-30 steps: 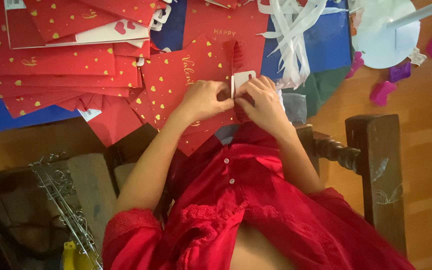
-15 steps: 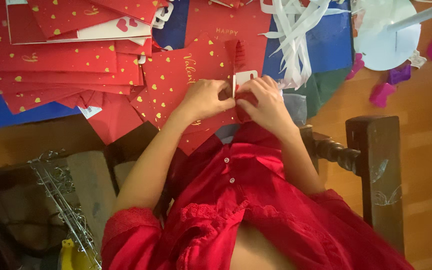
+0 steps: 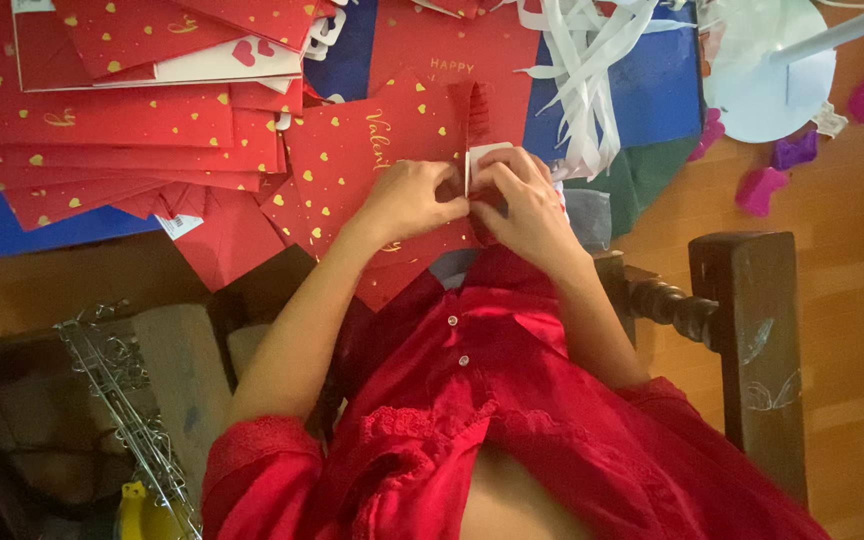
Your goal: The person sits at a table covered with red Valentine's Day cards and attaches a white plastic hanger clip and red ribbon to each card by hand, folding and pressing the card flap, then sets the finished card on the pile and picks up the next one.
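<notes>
Red card lay everywhere about the one sheet being worked: a red card with gold hearts (image 3: 372, 160), flat on the table with a corner towards the person, so that its gilt lettering ran slantwise up and away. At the right-hand edge of that card both hands met over a small white strip of paper (image 3: 487, 155). The left hand (image 3: 414, 200) had its fingers curled and pressed together, thumb and forefinger pinching the strip's lower end; the right hand (image 3: 524, 205) closed on it from the other side, fingertips nipping the same piece. Held so, from both sides at once, the strip was probably being steadied or folded against the card rather than lifted. Its long axis appeared to stand roughly upright in the picture, pointing away from the person, though the fingers hid most of it.

Left of the card a fanned heap of more red cards (image 3: 122, 120) overlapped on a blue sheet (image 3: 12, 225), likely stacked aside to keep the working spot free. Right of the card a tangle of white paper ribbons (image 3: 587, 80) lay within easy reach. Farther right stood a dark wooden chair post (image 3: 747, 340), and beyond it some pink and purple scraps (image 3: 762, 190) lay on the wooden floor.
</notes>
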Motion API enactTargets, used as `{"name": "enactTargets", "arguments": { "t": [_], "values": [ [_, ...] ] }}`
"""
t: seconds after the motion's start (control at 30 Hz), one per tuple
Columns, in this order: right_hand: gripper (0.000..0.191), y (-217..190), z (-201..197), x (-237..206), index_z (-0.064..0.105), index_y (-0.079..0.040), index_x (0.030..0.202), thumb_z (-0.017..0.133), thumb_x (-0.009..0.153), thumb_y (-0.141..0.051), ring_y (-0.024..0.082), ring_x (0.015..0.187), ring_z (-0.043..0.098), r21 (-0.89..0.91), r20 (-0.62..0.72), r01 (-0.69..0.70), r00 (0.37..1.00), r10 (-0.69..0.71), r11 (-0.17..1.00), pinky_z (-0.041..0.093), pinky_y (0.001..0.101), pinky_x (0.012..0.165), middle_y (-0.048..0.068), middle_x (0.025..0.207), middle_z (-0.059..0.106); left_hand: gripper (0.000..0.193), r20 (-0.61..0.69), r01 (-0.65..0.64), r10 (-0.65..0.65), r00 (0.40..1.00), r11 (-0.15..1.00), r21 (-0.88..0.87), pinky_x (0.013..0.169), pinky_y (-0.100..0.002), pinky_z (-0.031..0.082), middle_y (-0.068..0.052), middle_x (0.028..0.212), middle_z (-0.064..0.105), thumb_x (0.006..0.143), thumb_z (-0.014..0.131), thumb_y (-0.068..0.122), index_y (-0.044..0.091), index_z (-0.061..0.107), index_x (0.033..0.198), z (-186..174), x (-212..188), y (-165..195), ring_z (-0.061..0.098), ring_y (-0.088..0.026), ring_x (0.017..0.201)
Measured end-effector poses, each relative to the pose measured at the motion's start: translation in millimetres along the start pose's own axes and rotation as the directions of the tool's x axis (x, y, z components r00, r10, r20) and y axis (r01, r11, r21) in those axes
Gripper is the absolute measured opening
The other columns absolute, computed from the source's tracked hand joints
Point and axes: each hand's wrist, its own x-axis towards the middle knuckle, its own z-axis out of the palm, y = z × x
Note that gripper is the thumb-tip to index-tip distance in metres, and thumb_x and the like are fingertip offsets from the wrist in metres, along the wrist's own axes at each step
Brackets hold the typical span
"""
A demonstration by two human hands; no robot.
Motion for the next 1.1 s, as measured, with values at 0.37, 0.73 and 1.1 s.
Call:
{"name": "enactTargets", "arguments": {
  "t": [0.37, 0.73, 1.1],
  "values": [
    [0.013, 10.4, 9.7, -1.6, 0.062, -0.005, 0.088, 0.074, 0.082, -0.003, 0.031, 0.088, 0.057, -0.032, 0.029, 0.055, 0.998, -0.054, 0.998, 0.045, 0.0421, 0.095, 0.008, 0.088, 0.066, 0.038, -0.035, -0.045, 0.044, 0.998, 0.999, -0.012, 0.077, -0.044, 0.056, -0.014, 0.090, 0.076, 0.076, 0.073, 0.036, 0.004, 0.070, 0.095, 2.4, 0.0, -3.6, 0.073, -0.031, 0.086],
    [0.017, 9.3, 5.0, -2.8, 0.065, -0.004, 0.095, 0.068, 0.079, 0.000, 0.030, 0.086, 0.057, 0.013, 0.059, -0.011, 0.998, 0.010, 1.000, 0.046, 0.0413, 0.092, 0.008, 0.080, 0.061, 0.035, 0.017, -0.013, 0.014, 1.000, 0.999, -0.048, 0.078, -0.041, 0.056, -0.010, 0.091, 0.078, 0.078, 0.075, 0.035, 0.007, 0.070, 0.097, -0.4, 0.1, -0.3, 0.075, -0.027, 0.086],
    [0.017, 15.9, 11.0, -7.2, 0.051, -0.002, 0.081, 0.068, 0.079, 0.002, 0.035, 0.083, 0.054, -0.049, -0.009, 0.012, 1.000, -0.013, 0.999, 0.046, 0.0454, 0.084, 0.014, 0.078, 0.056, 0.023, -0.060, -0.093, 0.085, 0.995, 0.986, -0.140, 0.080, -0.037, 0.057, -0.007, 0.086, 0.079, 0.073, 0.080, 0.018, 0.008, 0.070, 0.091, 3.1, -7.7, 12.3, 0.077, -0.022, 0.084]
  ]
}}
